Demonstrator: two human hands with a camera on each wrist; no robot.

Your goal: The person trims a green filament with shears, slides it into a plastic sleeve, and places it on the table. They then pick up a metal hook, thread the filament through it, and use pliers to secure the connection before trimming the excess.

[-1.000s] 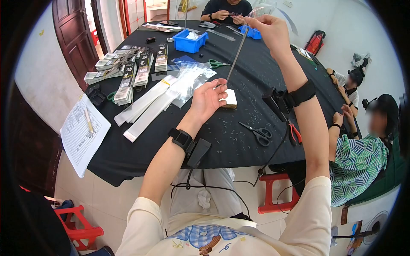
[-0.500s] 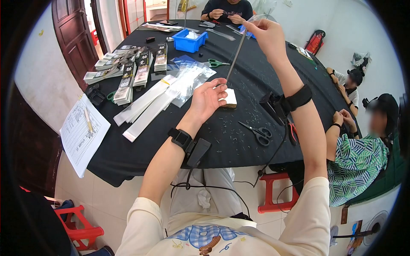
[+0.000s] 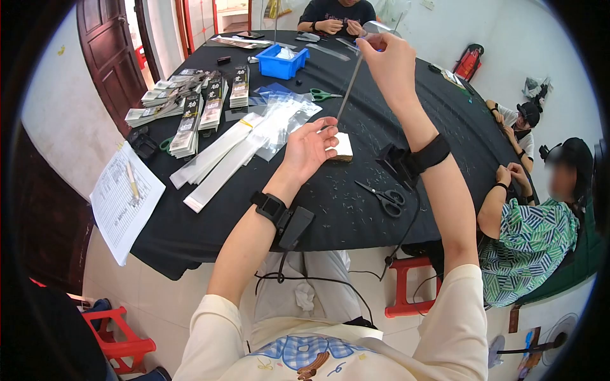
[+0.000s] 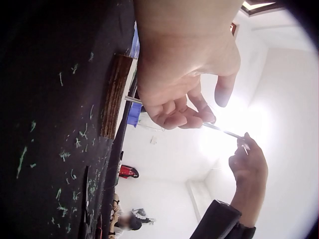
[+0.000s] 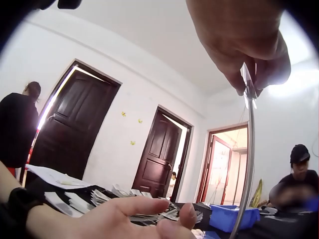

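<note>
A thin metal rod (image 3: 351, 86) stands slanted, its lower end at a brown block with a white top (image 3: 344, 147). My right hand (image 3: 393, 70) is raised at the rod's top and pinches a clear plastic strip (image 3: 380, 28), which curves up above the fingers. In the right wrist view, a pale bit of the strip (image 5: 245, 75) shows at the rod's tip under the fingertips. My left hand (image 3: 307, 151) stays low beside the rod, fingers loosely bent and thumb held away. In the left wrist view, the rod passes behind those fingers and comes out at a fingertip.
Black-handled scissors (image 3: 386, 198) lie right of the block among small clippings. To the left are clear plastic sleeves (image 3: 232, 162), printed packets (image 3: 185, 124) and a paper sheet (image 3: 124, 200). A blue bin (image 3: 279, 62) and green scissors (image 3: 323, 94) sit farther back. Other people sit around the table.
My right hand and forearm have shifted left and slightly down, and the strip's curve above it looks smaller. The forearm now covers the red-handled pliers. My left hand and the rod look unchanged.
</note>
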